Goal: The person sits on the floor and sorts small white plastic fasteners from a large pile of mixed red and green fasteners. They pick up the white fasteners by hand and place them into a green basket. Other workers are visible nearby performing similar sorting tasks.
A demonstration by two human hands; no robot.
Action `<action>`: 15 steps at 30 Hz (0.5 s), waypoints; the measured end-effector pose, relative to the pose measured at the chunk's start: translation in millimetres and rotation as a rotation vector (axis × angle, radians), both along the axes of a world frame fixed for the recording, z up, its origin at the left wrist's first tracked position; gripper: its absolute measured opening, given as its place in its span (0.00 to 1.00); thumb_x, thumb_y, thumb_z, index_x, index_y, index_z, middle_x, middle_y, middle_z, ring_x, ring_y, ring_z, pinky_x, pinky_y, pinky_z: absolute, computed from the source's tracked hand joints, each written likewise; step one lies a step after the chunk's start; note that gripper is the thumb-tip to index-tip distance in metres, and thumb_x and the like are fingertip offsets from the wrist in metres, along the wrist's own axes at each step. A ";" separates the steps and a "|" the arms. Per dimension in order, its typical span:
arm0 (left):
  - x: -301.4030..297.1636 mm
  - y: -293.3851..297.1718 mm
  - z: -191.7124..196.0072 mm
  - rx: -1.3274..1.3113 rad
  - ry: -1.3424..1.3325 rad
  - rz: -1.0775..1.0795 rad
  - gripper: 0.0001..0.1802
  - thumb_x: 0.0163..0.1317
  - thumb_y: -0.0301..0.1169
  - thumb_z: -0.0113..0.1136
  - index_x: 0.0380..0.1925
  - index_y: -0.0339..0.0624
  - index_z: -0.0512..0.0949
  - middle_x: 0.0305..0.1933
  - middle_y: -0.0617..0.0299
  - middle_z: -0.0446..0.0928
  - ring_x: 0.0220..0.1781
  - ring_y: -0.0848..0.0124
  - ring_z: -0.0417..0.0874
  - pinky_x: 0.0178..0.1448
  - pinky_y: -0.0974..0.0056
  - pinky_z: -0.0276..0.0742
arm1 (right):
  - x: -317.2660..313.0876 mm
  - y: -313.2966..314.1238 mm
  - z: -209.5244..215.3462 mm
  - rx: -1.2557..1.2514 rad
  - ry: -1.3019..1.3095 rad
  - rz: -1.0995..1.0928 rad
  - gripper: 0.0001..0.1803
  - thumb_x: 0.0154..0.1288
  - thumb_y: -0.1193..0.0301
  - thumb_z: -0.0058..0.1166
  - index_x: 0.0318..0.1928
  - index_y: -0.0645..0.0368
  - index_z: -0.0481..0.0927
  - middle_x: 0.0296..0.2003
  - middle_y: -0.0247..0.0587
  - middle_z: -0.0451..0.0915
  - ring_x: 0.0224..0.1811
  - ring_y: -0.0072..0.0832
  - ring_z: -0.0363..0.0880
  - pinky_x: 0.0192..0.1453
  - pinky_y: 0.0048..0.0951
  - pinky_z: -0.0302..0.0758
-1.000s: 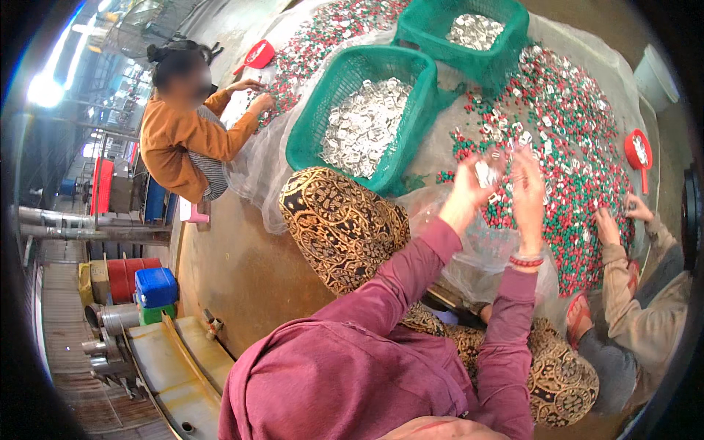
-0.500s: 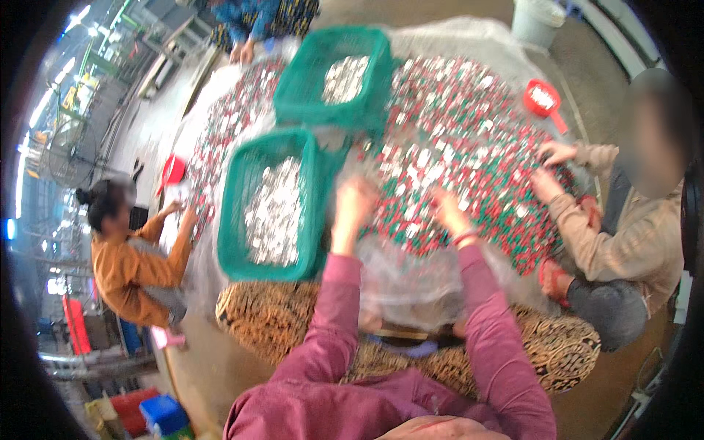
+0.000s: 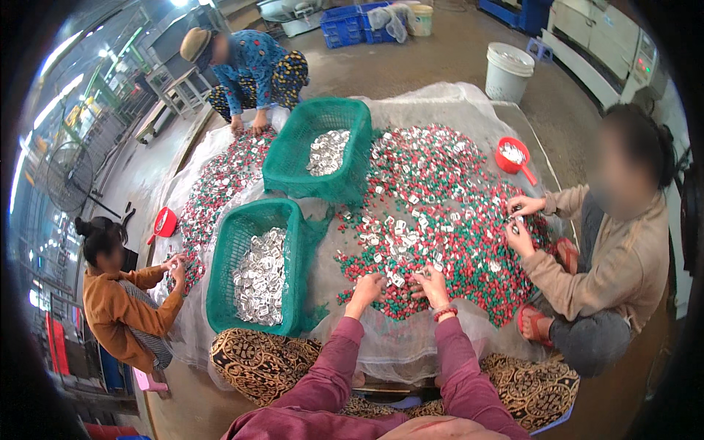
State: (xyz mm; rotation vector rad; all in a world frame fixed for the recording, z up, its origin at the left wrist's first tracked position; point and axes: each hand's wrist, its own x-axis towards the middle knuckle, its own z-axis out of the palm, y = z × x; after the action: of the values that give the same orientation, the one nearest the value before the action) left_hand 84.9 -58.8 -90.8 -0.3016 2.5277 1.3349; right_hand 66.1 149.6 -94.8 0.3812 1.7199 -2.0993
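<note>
My left hand [image 3: 366,290] is closed in a pinch at the near edge of a spread pile of small red and green pebble-like pieces [image 3: 469,253]. My right hand [image 3: 431,287], with a red beaded bracelet at the wrist, pinches just beside it. What either set of fingertips holds is too small to make out. Small silvery-white, frame-shaped pieces [image 3: 396,280] lie between and beyond my hands, scattered through the pile. Left of my hands stands a green mesh-lined basket [image 3: 217,293], with many silvery pieces [image 3: 259,279] in it.
A second green basket [image 3: 352,172] stands farther back. Red scoops [image 3: 506,164] lie at right and left. Co-workers crouch around the sheet [image 3: 433,99]: one in beige [image 3: 609,264], one in orange [image 3: 132,293], one in blue [image 3: 249,62]. A white bucket [image 3: 508,73] stands behind.
Both my hands have drawn toward me and closer together at the pile's near edge. The view has tilted up, showing more of the far floor. The beige-sleeved worker's hands have lifted and come together.
</note>
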 end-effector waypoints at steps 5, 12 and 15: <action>-20.3 -18.5 6.1 0.145 -0.049 0.042 0.13 0.59 0.36 0.53 0.32 0.38 0.81 0.30 0.56 0.81 0.33 0.65 0.84 0.36 0.61 0.79 | -11.2 16.6 20.9 -0.189 -0.019 0.047 0.15 0.68 0.68 0.44 0.46 0.69 0.72 0.38 0.48 0.79 0.33 0.35 0.82 0.29 0.33 0.83; -44.4 12.4 -11.7 -0.395 0.186 -0.198 0.16 0.58 0.36 0.52 0.40 0.37 0.77 0.44 0.38 0.75 0.49 0.38 0.72 0.50 0.44 0.70 | -49.3 57.7 -33.7 0.956 0.583 0.092 0.20 0.60 0.67 0.49 0.49 0.68 0.74 0.41 0.57 0.78 0.41 0.49 0.78 0.50 0.42 0.74; -12.6 -1.0 -75.2 -0.349 0.297 -0.115 0.26 0.56 0.28 0.50 0.55 0.28 0.62 0.53 0.29 0.65 0.54 0.35 0.66 0.58 0.45 0.66 | -18.9 2.8 -47.2 1.078 0.505 0.466 0.27 0.52 0.71 0.53 0.55 0.64 0.70 0.52 0.63 0.68 0.56 0.52 0.66 0.59 0.42 0.65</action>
State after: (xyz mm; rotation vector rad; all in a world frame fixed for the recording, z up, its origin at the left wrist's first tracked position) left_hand 72.3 -59.7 -166.0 -0.0210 2.9736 0.9509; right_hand 47.2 152.4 -142.0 -0.2971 2.7866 -0.8282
